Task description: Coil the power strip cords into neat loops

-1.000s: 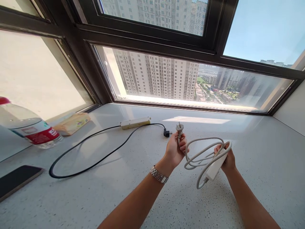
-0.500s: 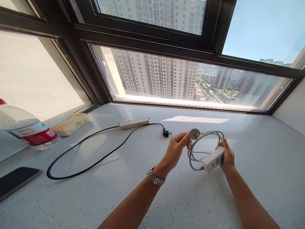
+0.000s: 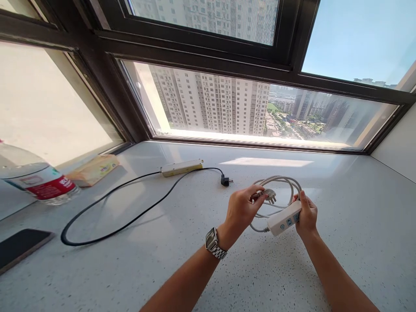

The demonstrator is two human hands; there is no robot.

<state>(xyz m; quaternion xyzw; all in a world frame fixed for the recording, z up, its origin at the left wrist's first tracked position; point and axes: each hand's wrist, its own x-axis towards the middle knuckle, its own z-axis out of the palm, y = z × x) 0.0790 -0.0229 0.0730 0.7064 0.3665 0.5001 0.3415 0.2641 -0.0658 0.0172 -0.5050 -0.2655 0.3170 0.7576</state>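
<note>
My left hand [image 3: 243, 203], with a metal watch [image 3: 214, 242] on its wrist, pinches a grey three-pin plug [image 3: 270, 196] whose prongs point right and down. In my right hand [image 3: 307, 213] is the right end of a white power strip [image 3: 282, 220], sockets tilted toward me; its fingers are partly hidden behind it. A light grey cable [image 3: 279, 178] runs in loose coils between both hands and enters the strip's left end. Both hands hold these above the speckled white surface [image 3: 247, 277].
To the left lies another power strip [image 3: 182, 168], yellowish, with a looped black cable [image 3: 97, 239] and black plug [image 3: 225, 180]. Farther left are a tissue pack [image 3: 94, 170], a large water bottle [image 3: 45, 184] and a phone [image 3: 22, 247]. A dark-framed window [image 3: 208, 145] borders the back.
My left hand has turned over, so the plug's prongs now point right and down instead of facing me. The white power strip has shifted slightly left with my right hand.
</note>
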